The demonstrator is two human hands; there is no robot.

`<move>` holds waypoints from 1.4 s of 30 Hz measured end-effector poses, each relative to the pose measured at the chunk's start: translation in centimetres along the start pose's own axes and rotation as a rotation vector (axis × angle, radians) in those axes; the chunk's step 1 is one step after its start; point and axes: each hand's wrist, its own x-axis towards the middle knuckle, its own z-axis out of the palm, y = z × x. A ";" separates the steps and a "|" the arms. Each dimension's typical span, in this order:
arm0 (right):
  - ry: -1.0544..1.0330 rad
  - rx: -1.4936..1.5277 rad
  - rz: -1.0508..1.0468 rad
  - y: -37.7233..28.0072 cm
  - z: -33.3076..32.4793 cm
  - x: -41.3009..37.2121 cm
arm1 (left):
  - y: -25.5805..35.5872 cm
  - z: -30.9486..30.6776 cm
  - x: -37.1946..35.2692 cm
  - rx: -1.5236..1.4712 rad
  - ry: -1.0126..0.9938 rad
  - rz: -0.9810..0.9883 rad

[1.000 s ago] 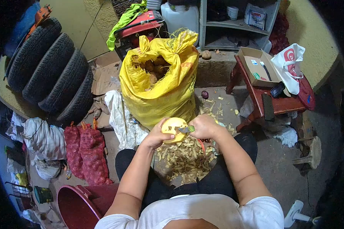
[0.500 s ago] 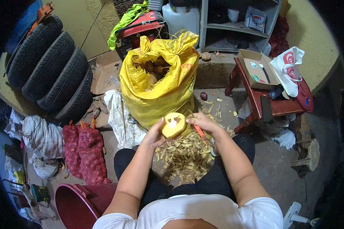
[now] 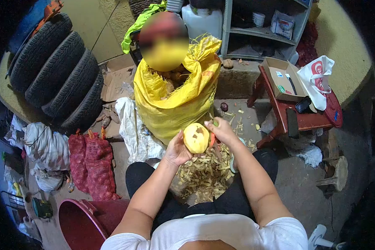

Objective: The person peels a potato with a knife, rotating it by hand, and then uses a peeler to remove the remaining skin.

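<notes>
My left hand [image 3: 178, 151] is closed around the left side of a large potato [image 3: 196, 138], its yellow flesh bared, with brown patches left near the top. At the potato's right side, my right hand [image 3: 222, 131] grips a small hand tool [image 3: 212, 139] with orange and green parts. Fingers cover much of that tool, so its blade is hidden. Beneath both hands, a heap of peelings [image 3: 206, 173] lies between my knees. Directly ahead stands an open yellow sack [image 3: 175, 110] with brown tubers [image 3: 171, 79] inside.
A maroon tub [image 3: 81, 221] and red net bags [image 3: 99, 166] are at the left, below stacked tires [image 3: 56, 71]. On the right, a red bench [image 3: 279, 112] bears a cardboard box [image 3: 275, 64]. A wooden stool [image 3: 339, 173] stands further right. A small dark round thing [image 3: 224, 107] lies beside the sack.
The potato has turned in my left hand, so its brown patches face differently. My right hand has risen slightly against its upper right side, and a green part of the tool now shows.
</notes>
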 end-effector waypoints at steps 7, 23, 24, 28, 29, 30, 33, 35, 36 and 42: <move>-0.199 -0.584 -0.072 -3.1 0.5 -3.3 | -0.2 -2.2 1.7 0.141 0.388 0.374; -0.230 -0.080 0.056 1.4 2.5 -0.6 | 0.6 -1.6 1.3 -0.028 0.320 0.301; -0.240 0.008 0.055 1.7 2.4 -0.6 | 0.9 -1.1 1.0 -0.028 0.317 0.302; -0.225 0.187 0.116 2.8 2.3 -0.3 | 1.5 -0.8 -0.1 -0.009 0.198 0.056; -0.225 0.186 0.115 2.8 2.2 -0.3 | 1.5 -1.1 -0.3 -0.044 0.099 -0.054; -0.241 0.206 0.122 2.5 1.8 -0.5 | 1.6 -1.3 -0.4 -0.043 0.097 -0.053; -0.256 0.239 0.161 2.3 1.6 -0.5 | 1.6 -1.3 -0.6 -0.081 -0.013 -0.114; -0.258 0.252 0.193 2.9 2.0 -0.1 | 1.6 -0.3 -1.1 -0.113 0.129 -0.102; -0.228 0.316 0.157 3.2 2.3 0.4 | 1.5 0.1 -1.3 -0.111 0.130 -0.102; -0.220 0.254 -0.110 4.6 3.4 1.5 | 0.1 -0.8 -1.4 -0.235 0.156 -0.143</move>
